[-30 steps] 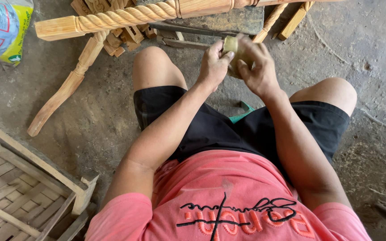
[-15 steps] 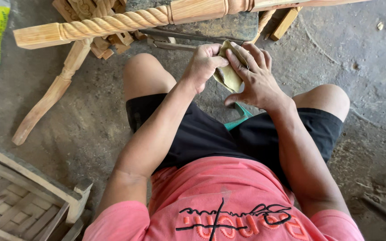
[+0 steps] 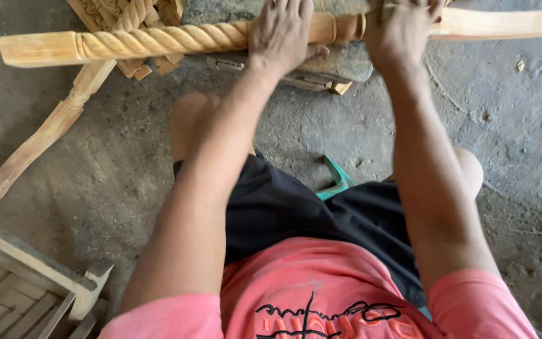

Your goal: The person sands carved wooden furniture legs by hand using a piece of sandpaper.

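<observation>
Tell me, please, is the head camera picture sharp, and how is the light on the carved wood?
Head view: soft, even light, no glare; the twisted wooden post looks fairly sharp, the left hand and right hand slightly blurred, the near arms stretched by the wide lens.

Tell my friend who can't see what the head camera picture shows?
A seated person presses the left hand and right hand on a twisted, rope-carved wooden post lying across the dirt floor. Another carved leg lies nearby.
</observation>
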